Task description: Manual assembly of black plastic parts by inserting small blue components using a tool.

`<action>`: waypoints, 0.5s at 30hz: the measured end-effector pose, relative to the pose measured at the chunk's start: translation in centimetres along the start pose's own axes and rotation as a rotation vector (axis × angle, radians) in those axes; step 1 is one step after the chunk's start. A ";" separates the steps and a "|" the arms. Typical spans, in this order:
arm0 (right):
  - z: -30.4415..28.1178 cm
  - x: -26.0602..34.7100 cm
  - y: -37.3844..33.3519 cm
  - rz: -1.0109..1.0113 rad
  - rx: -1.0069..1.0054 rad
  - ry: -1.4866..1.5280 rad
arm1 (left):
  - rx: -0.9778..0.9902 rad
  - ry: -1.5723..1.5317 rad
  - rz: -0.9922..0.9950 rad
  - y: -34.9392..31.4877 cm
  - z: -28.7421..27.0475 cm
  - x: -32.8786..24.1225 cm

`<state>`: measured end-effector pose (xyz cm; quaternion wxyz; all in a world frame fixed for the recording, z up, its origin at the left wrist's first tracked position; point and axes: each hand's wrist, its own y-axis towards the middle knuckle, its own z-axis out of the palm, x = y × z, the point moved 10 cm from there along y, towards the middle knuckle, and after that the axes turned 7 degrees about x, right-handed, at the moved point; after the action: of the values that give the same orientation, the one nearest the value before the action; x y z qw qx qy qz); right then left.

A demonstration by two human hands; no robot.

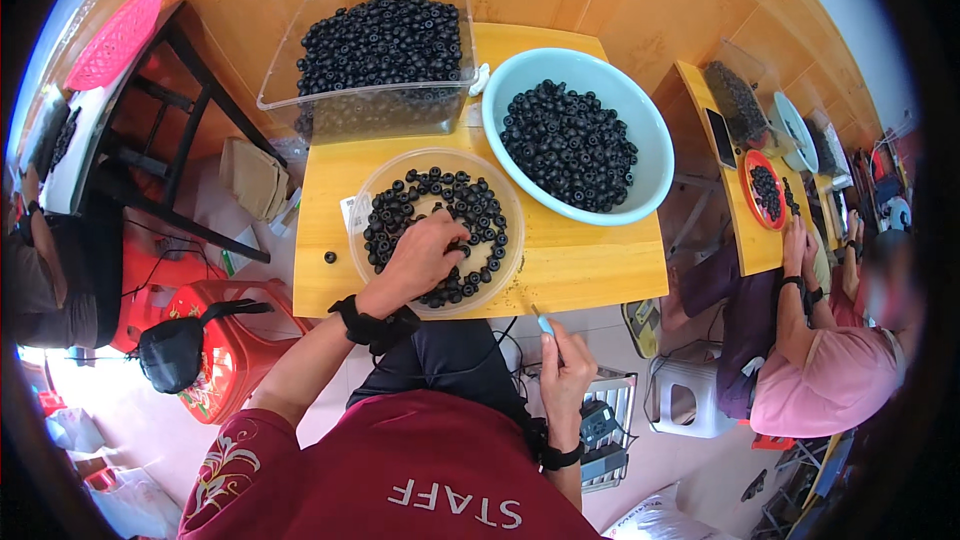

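Observation:
My left hand (pixel 428 255) reaches into a shallow round clear tray (pixel 518 240), fingers curled and closed down among small black ring-shaped parts (pixel 483 202). What its fingertips pinch, if anything, is hidden. In my right hand (pixel 567 372), just off the table's front edge, is a small tool with a light blue handle (pixel 545 325) and a thin blade pointing up at the table. More such black parts fill a big clear bin (pixel 385 112) behind the tray and a light blue basin (pixel 655 155) at its right. One loose part (pixel 330 257) lies left of the tray.
Everything stands on a yellow wooden table (pixel 590 270) against a wood-panelled wall. A red stool (pixel 215 360) with a black bag (pixel 170 352) is at my left. On the right, a person in pink (pixel 825 380) works at another table with a red tray (pixel 755 190).

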<state>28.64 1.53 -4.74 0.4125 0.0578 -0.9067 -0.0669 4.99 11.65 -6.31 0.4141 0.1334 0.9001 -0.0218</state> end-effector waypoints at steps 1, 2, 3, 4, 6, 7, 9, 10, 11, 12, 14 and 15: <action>0.0 0.0 -0.1 0.002 -0.007 -0.006 | 0.007 0.062 0.015 0.1 0.3 -0.4; 0.1 0.0 -0.1 -0.008 -0.009 -0.011 | 0.013 0.124 0.031 0.2 0.5 -0.9; 0.1 -0.1 -0.2 -0.016 -0.011 -0.018 | 0.062 0.133 0.014 0.2 0.8 -1.0; 0.1 -0.2 -0.3 -0.012 -0.019 -0.024 | 0.065 0.129 0.023 0.2 0.8 -1.2; 0.2 0.0 -0.4 -0.051 -0.030 -0.023 | 0.091 0.151 0.026 0.1 1.3 -1.5; 0.3 -0.1 -0.4 -0.044 -0.027 -0.029 | 0.073 0.181 0.067 -0.1 1.4 -2.2; 0.2 0.1 -0.2 -0.032 -0.026 -0.037 | 0.056 0.232 0.122 -0.2 2.1 -2.8; 0.2 0.2 -0.1 -0.023 -0.020 -0.041 | 0.037 0.288 0.171 -0.2 2.2 -3.3; 0.2 0.4 -0.1 -0.026 -0.020 -0.041 | 0.035 0.288 0.171 -0.2 2.3 -3.2; 0.2 0.5 0.0 -0.023 -0.012 -0.039 | 0.033 0.293 0.174 -0.3 2.2 -3.1; 0.1 0.6 0.0 -0.020 -0.010 -0.040 | 0.031 0.295 0.183 -0.3 2.0 -3.2; 0.0 0.6 0.0 -0.031 -0.011 -0.026 | 0.031 0.157 0.139 -0.2 1.4 -2.6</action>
<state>28.24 1.47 -4.26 0.3999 0.0688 -0.9105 -0.0790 7.58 10.69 -5.34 0.3409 0.2031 0.9179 0.0037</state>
